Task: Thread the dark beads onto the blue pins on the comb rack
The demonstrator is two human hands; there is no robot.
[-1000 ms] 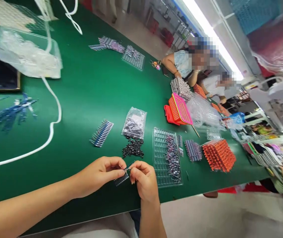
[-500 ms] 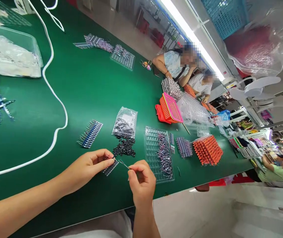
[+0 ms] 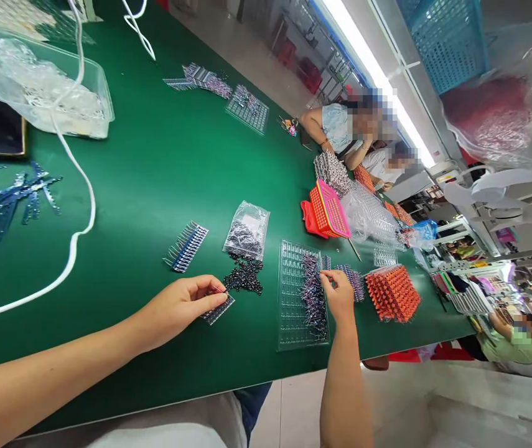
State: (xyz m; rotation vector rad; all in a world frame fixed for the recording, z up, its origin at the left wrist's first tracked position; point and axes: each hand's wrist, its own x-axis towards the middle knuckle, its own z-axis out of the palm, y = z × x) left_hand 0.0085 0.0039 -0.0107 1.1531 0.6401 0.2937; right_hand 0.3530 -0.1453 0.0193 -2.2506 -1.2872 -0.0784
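— Shown nearest, at the green table [image 3: 191, 367]?

— Pinching a dark strip [image 3: 218, 312] near its upper edge in the left hand [image 3: 191, 300], with thumb and fingers closed.

— Likely to handle how?

— Probably very light, thin and fairly stiff, perhaps slick on the face. Best held by an edge, without a hard squeeze.

— Lying where, relative to the hands?

— Directly under the left fingertips, partly covered by them, and well apart from the right hand [image 3: 338, 291].

— And over at the clear tray [image 3: 290, 298]?

— Poised there with right thumb and fingers drawn close together, touching or just beside a heap of wiry pieces [image 3: 313, 302]. Impossible to tell whether gripping one. Judged featherweight, springy and apt to tangle; best taken singly, by an end.

— Farther back?

— Past black beads [image 3: 246, 277] just beyond the left hand, then a clear bag [image 3: 249, 224] and a red-and-pink basket [image 3: 328, 210], to a person [image 3: 335, 127] in light blue across the table.
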